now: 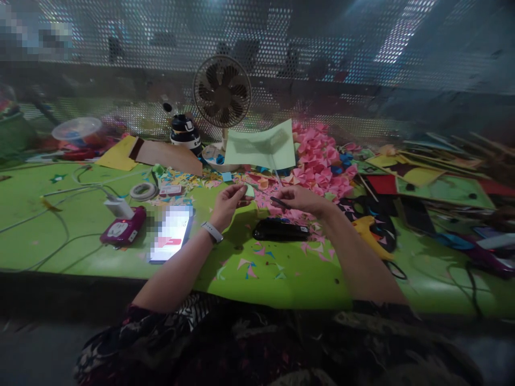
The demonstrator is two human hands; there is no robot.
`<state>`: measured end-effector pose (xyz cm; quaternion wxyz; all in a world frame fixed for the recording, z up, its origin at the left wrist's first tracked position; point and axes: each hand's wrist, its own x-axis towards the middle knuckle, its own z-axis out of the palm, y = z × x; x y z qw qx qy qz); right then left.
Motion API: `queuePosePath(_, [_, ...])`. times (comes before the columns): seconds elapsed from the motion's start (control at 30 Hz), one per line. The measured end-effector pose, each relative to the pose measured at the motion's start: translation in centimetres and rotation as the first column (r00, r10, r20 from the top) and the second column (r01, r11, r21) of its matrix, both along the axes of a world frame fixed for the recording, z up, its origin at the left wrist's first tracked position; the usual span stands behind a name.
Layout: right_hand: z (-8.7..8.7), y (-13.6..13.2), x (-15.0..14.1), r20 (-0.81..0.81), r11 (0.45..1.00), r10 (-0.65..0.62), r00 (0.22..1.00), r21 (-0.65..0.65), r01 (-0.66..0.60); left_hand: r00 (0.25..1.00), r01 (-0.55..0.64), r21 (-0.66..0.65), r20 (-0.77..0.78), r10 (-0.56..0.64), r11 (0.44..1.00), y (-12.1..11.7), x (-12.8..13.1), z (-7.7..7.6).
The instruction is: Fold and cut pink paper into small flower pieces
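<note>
My left hand [232, 203] pinches a small pale green piece of paper [250, 191] between thumb and fingers, above the green table [237, 289]. Close by on the right, my right hand [300, 201] is closed around a slim dark-handled tool [280, 202] whose kind I cannot make out. Below the hands lies a glossy black elongated object [280, 229] with a small white label. Pink, blue and pale green paper scraps [251, 269] are scattered in front of it.
Behind the hands are a pale green sheet [261, 147], a heap of pink paper pieces [319, 158] and a fan [222, 92]. At left lie a lit phone [172, 233], a purple power socket [124, 228] with cables, and a tape roll [144, 191]. A yellow object [370, 237] lies right.
</note>
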<state>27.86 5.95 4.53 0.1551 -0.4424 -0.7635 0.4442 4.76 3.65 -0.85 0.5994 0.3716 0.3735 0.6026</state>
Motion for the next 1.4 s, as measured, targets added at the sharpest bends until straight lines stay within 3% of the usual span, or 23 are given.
queuePosePath(0.3, [0.2,0.1,0.3,-0.029,1.0,-0.007,1.0,-0.029,0.006,1.0,0.016,-0.023,-0.005,-0.016,1.0,-0.2,-0.1,0.2])
queuePosePath(0.4, [0.4,0.3,0.4,-0.124,0.994,-0.107,0.987,-0.022,0.105,1.0,0.013,-0.054,0.001,-0.013,0.998,-0.4,-0.1,0.4])
queuePosePath(0.5, [0.2,1.0,0.9,-0.192,0.968,-0.22,0.957,0.08,0.238,0.999,-0.013,-0.092,0.045,0.017,0.996,-0.4,-0.1,0.4])
queuePosePath(0.67, [-1.0,2.3,2.2,-0.055,0.929,-0.295,0.954,0.218,0.3,0.985,-0.014,-0.146,0.168,0.039,0.989,0.2,0.0,0.0])
queuePosePath(0.83, [-1.5,2.5,2.5,0.056,0.904,-0.343,0.938,0.293,0.313,0.985,-0.02,-0.179,0.167,0.05,0.984,0.2,0.4,-0.2])
queuePosePath(1.1, [-0.9,2.1,2.4,0.168,0.905,-0.39,0.905,0.25,0.344,0.955,0.139,-0.266,0.292,-0.057,0.954,-1.2,0.9,0.7])
queuePosePath(1.27, [-1.1,2.3,2.3,0.291,0.9,-0.401,0.868,0.303,0.314,0.943,0.177,-0.209,0.317,-0.105,0.962,-1.3,0.8,1.0])
queuePosePath(1.4, [-1.5,2.6,2.5,0.302,0.877,-0.422,0.855,0.376,0.3,0.943,0.182,-0.158,0.308,-0.127,0.971,-1.4,0.8,1.2])
